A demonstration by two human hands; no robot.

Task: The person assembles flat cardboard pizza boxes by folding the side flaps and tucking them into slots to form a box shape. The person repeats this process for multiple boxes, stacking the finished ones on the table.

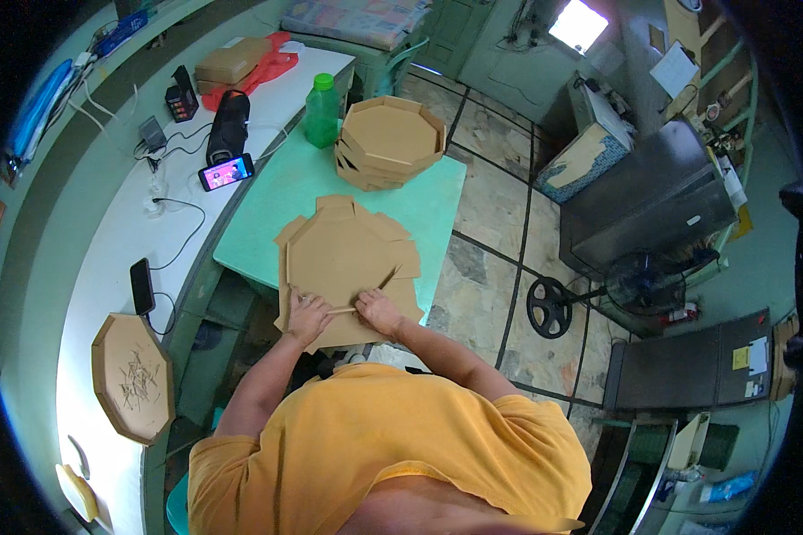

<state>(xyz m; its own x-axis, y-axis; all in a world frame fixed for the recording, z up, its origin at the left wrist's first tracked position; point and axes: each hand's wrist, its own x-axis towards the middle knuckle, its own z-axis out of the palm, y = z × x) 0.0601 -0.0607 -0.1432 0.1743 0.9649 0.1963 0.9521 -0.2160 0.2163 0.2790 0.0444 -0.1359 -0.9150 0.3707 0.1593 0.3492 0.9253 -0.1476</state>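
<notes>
An unfolded octagonal cardboard box blank [339, 254] lies on the green table in front of me, its side flaps partly raised or spread. My left hand [308, 319] grips its near left edge, fingers curled over the cardboard. With closed fingers, my right hand [379, 310] holds the near right edge. Between the two hands runs a narrow folded strip of the near flap. A dark slit shows at a flap on the right, beyond my right hand. Both sets of fingertips are partly hidden.
Folded octagonal cardboard trays [393, 134] are stacked at the table's [259, 223] far end, beside a green bottle [322, 111]. On the white counter at left are a lit phone [227, 172], a black speaker [229, 125] and a cardboard tray [107, 357] of small sticks. A fan [642, 283] stands right.
</notes>
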